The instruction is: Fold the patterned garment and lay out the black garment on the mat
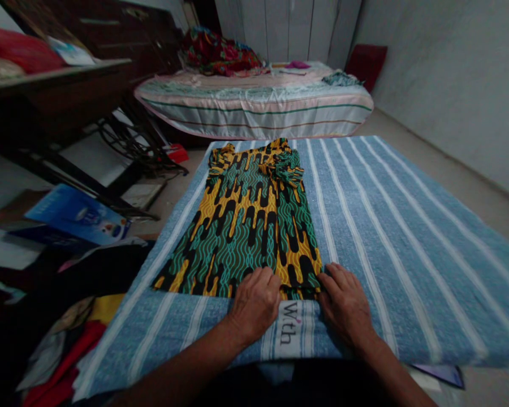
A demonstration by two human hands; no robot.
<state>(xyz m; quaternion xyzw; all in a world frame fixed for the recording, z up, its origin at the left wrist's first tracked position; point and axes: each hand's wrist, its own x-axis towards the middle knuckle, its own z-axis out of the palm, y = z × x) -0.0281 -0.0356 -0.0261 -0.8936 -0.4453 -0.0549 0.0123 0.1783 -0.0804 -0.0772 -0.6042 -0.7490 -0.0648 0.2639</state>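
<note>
A dress [237, 226] in green, yellow and black lies flat on a blue striped cloth, its ruffled sleeves at the far end. Its right side is folded inward as a long strip. My left hand [257, 302] is closed at the near hem, knuckles up, by the inner edge of that strip. At the hem's right corner, my right hand [345, 302] has its fingertips closed on the fabric. The undersides of both hands are hidden, so the exact grip does not show.
The blue striped cloth [373, 226] covers the work surface. Beyond it stands a bed [254, 110] with a red floral blanket [220, 53]. On the left are a sewing machine table [59, 85], a blue box [78, 212] and heaped clothes [63, 356].
</note>
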